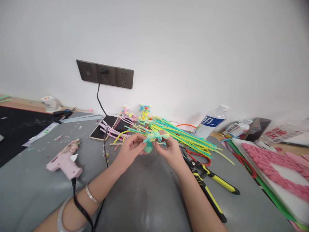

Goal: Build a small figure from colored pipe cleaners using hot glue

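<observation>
Between my two hands is a small green and yellow pipe-cleaner figure (151,141), held above the grey mat. My left hand (134,146) pinches its left side with thumb and fingers. On the opposite side, my right hand (169,148) grips it with bent fingers, which hide part of it. Behind the hands lies a heap of yellow and teal pipe cleaners (183,133). Two finished-looking pipe-cleaner figures, a pink one (127,114) and a yellow-blue one (144,113), stand by the wall.
A pink glue gun (65,161) lies left, its black cord crossing under my left arm. Yellow-black pliers (210,180) and red-handled scissors (199,157) lie right. Farther back are a phone (102,129), a bottle (212,120) and a wall socket (105,74). Pink braided material (272,164) sits far right.
</observation>
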Demonstrator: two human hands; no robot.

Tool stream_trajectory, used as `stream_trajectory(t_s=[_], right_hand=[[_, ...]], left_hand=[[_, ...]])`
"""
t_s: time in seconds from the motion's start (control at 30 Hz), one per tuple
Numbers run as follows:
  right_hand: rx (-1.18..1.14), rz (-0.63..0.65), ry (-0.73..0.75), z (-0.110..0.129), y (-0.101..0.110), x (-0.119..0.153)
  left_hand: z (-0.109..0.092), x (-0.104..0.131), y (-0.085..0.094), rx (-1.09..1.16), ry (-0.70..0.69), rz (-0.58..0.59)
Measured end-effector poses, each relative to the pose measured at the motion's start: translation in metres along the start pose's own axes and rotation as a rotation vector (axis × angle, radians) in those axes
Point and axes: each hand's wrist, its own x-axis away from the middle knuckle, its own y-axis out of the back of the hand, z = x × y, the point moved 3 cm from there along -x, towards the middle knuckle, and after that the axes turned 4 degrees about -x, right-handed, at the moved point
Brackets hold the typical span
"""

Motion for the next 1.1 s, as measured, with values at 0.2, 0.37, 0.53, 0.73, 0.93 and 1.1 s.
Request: stream_trajectory(t_s=[0.2, 0.37, 0.53, 0.73, 0.93, 1.1], right_hand=[[0.021, -0.011, 0.005, 0.0027, -0.0007, -0.0012], [0.026, -0.014, -0.003, 0.0045, -0.0014, -0.0012], [0.031, -0.006, -0.002, 0.0035, -0.0013, -0.0006], [0.037, -0.010, 0.010, 0.0014, -0.0007, -0.0008], [0.042, -0.013, -0.007, 0.0009, -0.0007, -0.0009], [0.041, -0.013, -0.006, 0.0012, -0.0006, -0.0011]], left_hand=[[-0.0012, 0.0000, -0.0002, -0.013, 0.006, -0.007], [-0.0011, 0.0005, -0.0002, -0.022, 0.011, -0.008], [-0.0022, 0.0004, 0.0004, -0.034, 0.009, -0.007], [-0.0033, 0.0007, -0.0002, -0.035, 0.016, -0.009], [-0.0035, 0.0009, -0.0006, -0.036, 0.010, -0.014], [-0.0038, 0.0009, -0.0008, -0.041, 0.012, -0.014]])
